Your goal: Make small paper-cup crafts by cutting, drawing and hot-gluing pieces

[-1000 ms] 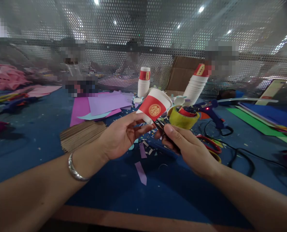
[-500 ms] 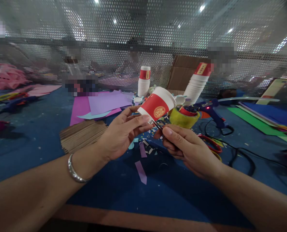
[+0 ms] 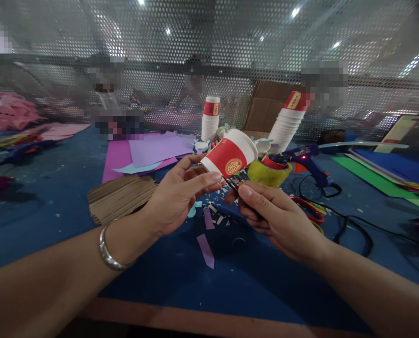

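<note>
My left hand (image 3: 183, 195) is closed around the base end of a paper cup (image 3: 228, 155), white with a red band and a round gold emblem. The cup lies tilted in the air, its mouth toward the upper right. Between the thumb and fingers of my right hand (image 3: 269, 206) is a thin dark two-pronged tool (image 3: 232, 184); whether it is tweezers or small scissors I cannot make out. Its tips meet the cup's lower side near the base. Under both hands lie paper scraps (image 3: 209, 218) and a purple paper strip (image 3: 205, 251).
Two stacks of paper cups (image 3: 209, 126) (image 3: 285, 129) stand behind. On the right are a yellow tape roll (image 3: 268, 174), a blue glue gun (image 3: 311, 164) with its cable, red-handled scissors (image 3: 310, 210) and coloured sheets (image 3: 375, 180). Cardboard strips (image 3: 121, 199) and purple paper (image 3: 156, 150) lie left.
The cup has turned and shifted slightly right in my left hand, whose thumb now lies along its base. My right hand has tilted a little, with the tool's tips still at the cup.
</note>
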Action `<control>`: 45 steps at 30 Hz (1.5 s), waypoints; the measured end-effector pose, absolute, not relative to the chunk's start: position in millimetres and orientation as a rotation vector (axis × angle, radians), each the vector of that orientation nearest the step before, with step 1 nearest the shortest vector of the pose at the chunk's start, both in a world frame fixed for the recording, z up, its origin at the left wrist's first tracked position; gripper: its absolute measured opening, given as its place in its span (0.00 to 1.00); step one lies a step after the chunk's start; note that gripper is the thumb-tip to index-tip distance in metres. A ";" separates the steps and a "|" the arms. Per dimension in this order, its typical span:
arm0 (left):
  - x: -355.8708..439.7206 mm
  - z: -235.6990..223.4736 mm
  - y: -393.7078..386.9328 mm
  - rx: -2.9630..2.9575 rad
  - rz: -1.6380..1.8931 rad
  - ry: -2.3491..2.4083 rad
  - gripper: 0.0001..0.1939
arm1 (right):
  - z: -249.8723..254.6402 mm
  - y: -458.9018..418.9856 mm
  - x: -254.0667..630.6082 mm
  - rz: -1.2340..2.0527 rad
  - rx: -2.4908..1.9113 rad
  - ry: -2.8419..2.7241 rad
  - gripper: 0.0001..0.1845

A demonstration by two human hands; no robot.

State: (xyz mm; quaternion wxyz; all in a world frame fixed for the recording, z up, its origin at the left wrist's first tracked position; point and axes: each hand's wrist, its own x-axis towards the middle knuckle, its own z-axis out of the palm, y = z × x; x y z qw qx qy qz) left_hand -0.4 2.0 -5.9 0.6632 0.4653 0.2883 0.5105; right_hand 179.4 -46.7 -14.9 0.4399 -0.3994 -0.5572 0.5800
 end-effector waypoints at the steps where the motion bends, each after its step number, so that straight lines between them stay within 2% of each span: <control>1: -0.6 -6.1 1.4 1.078 1.158 0.656 0.21 | -14.7 -47.0 179.4 1.438 -0.993 -1.385 0.21; 10: -0.7 -7.5 1.0 1.177 1.214 0.714 0.23 | -16.0 -47.7 178.5 1.424 -1.045 -1.349 0.22; 45: -0.1 -9.0 -0.2 1.201 1.229 0.729 0.23 | -16.6 -48.1 178.5 1.452 -1.005 -1.314 0.22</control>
